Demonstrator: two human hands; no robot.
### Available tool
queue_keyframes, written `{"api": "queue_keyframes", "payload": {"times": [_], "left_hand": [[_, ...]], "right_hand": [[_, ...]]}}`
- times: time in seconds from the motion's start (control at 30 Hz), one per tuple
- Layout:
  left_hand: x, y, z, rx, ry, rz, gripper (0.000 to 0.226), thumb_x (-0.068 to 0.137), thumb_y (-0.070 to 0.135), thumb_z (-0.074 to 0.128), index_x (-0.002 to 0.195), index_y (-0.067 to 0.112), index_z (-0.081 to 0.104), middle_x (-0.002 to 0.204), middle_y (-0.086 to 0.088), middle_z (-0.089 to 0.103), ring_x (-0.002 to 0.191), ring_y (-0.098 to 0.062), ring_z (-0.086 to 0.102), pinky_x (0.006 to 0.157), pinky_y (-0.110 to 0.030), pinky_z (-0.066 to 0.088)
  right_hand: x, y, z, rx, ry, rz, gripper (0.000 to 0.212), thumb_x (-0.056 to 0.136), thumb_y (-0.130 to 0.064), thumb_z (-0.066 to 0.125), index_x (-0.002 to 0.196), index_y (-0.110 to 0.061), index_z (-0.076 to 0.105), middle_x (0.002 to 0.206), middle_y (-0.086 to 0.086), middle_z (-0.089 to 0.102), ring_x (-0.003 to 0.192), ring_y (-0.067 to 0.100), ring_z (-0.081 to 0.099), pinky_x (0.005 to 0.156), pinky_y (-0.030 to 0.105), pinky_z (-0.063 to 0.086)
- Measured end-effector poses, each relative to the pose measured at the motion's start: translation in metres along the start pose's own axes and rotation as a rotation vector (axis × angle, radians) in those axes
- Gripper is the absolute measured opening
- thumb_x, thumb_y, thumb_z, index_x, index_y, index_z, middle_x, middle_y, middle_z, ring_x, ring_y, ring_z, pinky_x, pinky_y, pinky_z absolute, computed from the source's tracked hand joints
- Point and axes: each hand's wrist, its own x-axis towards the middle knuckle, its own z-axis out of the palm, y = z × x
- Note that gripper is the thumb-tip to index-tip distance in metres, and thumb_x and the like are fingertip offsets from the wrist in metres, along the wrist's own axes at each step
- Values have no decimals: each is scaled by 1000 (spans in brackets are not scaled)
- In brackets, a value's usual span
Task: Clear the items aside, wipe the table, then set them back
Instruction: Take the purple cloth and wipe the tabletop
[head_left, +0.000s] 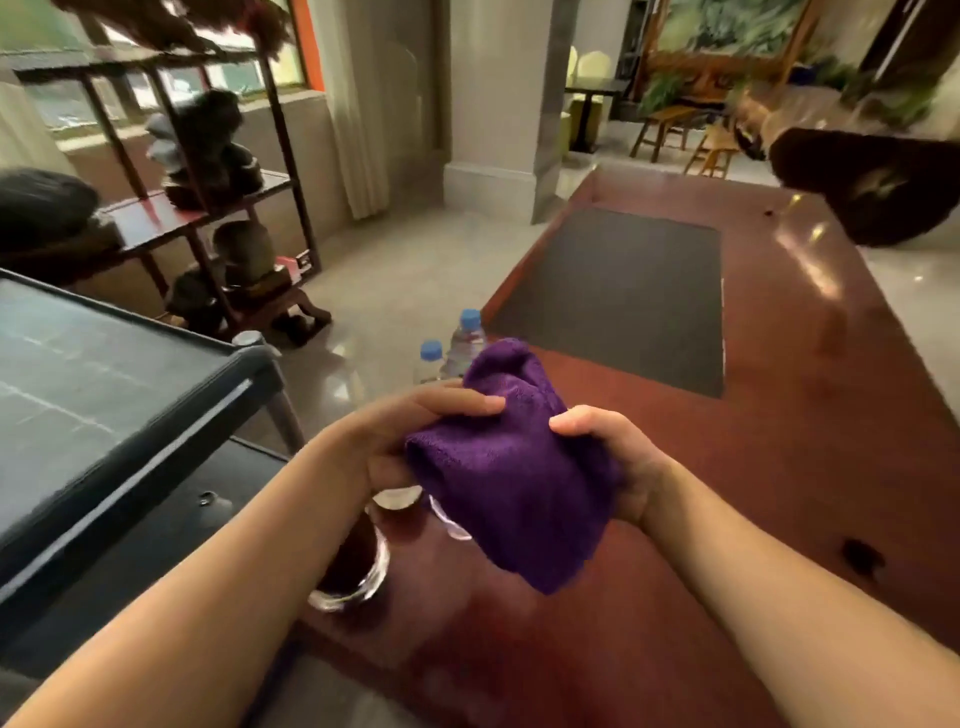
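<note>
Reddish-brown wooden table, glossy, with a dark rectangular mat lying flat on its far half. Above the near end, a bunched purple microfibre cloth is held clear of the tabletop between both hands. Left hand: fingers curled over the cloth's upper left fold, thumb beneath. Right hand: fingers curled round the cloth's right side. Two clear water bottles with blue caps stand side by side at the table's left edge, just beyond the cloth; their labels are too blurred to read. A glass cup of dark liquid stands near the left edge, partly hidden by the left forearm; a second clear glass rim shows under the cloth. Left of the table, a dark trolley with a flat tray top. Against the far wall, a dark wooden shelf bearing rough stones. Small wooden stools stand in the background. No writing is legible anywhere.
</note>
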Motion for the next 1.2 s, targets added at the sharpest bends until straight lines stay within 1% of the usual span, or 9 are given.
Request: {"api": "queue_keyframes", "payload": {"times": [0.13, 0.37, 0.6, 0.7, 0.83, 1.0, 1.07, 1.13, 1.2], "left_hand": [[55, -45, 47, 79, -80, -119, 41, 75, -1, 66, 115, 6, 64, 102, -15, 73, 85, -27, 73, 70, -35, 60], [114, -132, 106, 153, -135, -338, 43, 74, -3, 66, 116, 9, 66, 109, -17, 72, 90, -26, 73, 72, -34, 59], [148, -188, 132, 197, -144, -479, 43, 78, -6, 66, 120, 4, 64, 114, -19, 70, 93, -27, 72, 79, -36, 61], [161, -200, 139, 256, -128, -526, 40, 74, 1, 70, 113, 5, 65, 106, -13, 73, 91, -23, 72, 79, -33, 60], [175, -208, 140, 292, -169, -531, 38, 70, 0, 72, 107, 8, 69, 100, -9, 74, 87, -20, 73, 73, -30, 60], [182, -223, 134, 342, -56, -348, 28, 83, -1, 67, 107, 13, 67, 98, -10, 69, 74, -9, 70, 59, -21, 55], [182, -235, 123, 611, 107, -128, 22, 91, 1, 63, 107, 16, 65, 105, -11, 66, 75, -4, 67, 63, -17, 52], [179, -249, 105, 1150, 288, 128, 26, 91, 13, 65, 117, 17, 63, 118, -7, 64, 101, -11, 63, 86, -19, 45], [172, -266, 86, 1506, 367, 200, 46, 92, 30, 64, 135, 17, 55, 142, -9, 51, 138, -28, 39, 113, -38, 28]], "right_hand": [[-73, 35, -48, 134, 75, -59, 42, 75, -16, 65, 114, -1, 70, 109, 19, 72, 100, 30, 70, 86, 37, 54], [-168, 115, -98, 355, 330, -42, 66, 48, -11, 78, 111, 6, 69, 109, 23, 71, 99, 35, 69, 84, 42, 56], [-211, 163, -122, 563, 399, -98, 62, 57, -5, 65, 118, 7, 65, 117, 24, 67, 107, 36, 65, 95, 45, 52], [-220, 174, -131, 623, 430, -118, 69, 61, -4, 56, 129, 8, 56, 127, 27, 58, 116, 39, 57, 108, 50, 40], [-227, 185, -136, 699, 479, -162, 68, 59, -4, 59, 126, 9, 58, 123, 26, 61, 113, 39, 59, 106, 49, 42], [-239, 202, -140, 832, 626, -179, 63, 54, -3, 61, 116, 9, 64, 112, 25, 67, 103, 38, 64, 97, 47, 50], [-251, 206, -144, 845, 755, -174, 57, 53, -3, 58, 108, 7, 69, 107, 24, 68, 96, 37, 66, 94, 47, 50], [-270, 203, -150, 855, 907, -217, 51, 53, -4, 55, 100, 5, 73, 103, 23, 69, 91, 36, 67, 95, 48, 47], [-294, 196, -161, 844, 1081, -309, 44, 54, -2, 51, 91, 0, 75, 97, 20, 71, 86, 34, 69, 95, 48, 46]]}}
